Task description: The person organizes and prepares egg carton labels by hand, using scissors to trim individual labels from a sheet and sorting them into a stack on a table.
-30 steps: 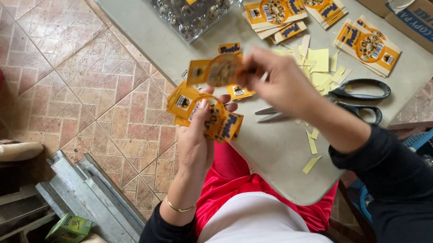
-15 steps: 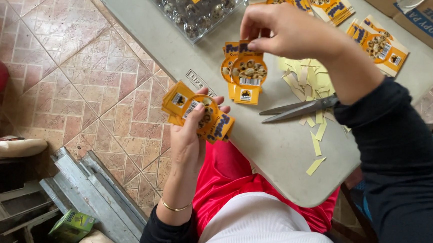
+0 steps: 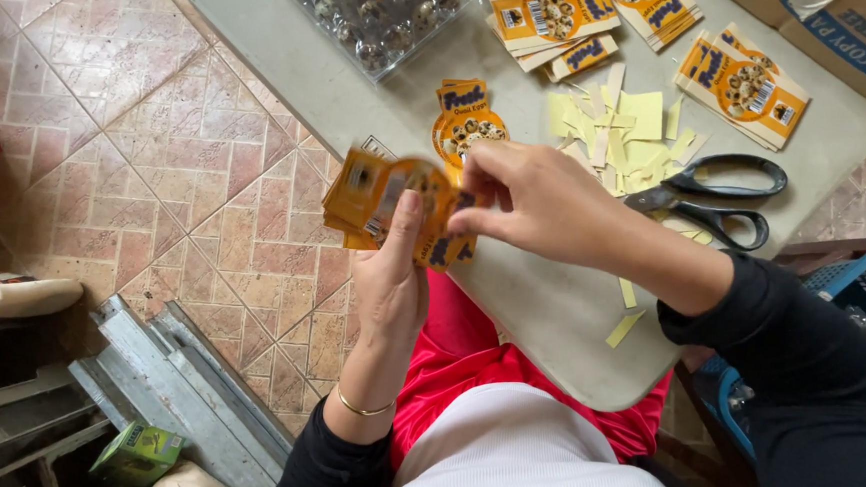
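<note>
1. Left hand [image 3: 391, 281]: fingers curled shut around a stack of orange labels [image 3: 385, 203], thumb pressed across the top one. Stack sits just off the near-left edge of the table [image 3: 539, 310], over the person's lap.
2. Right hand [image 3: 546, 202]: thumb and fingertips pinched on the right end of the top label; remaining fingers loosely bent.
3. Single orange label [image 3: 466, 125] lies flat on the table just beyond both hands.
4. Black scissors [image 3: 711, 198] lie near the right edge, touching a heap of yellow paper strips [image 3: 626, 125].
5. More orange label piles [image 3: 552, 15] along the far edge; another pile [image 3: 743, 87] toward the far-right corner.
6. Clear egg tray [image 3: 377, 14] at the far-left corner.
</note>
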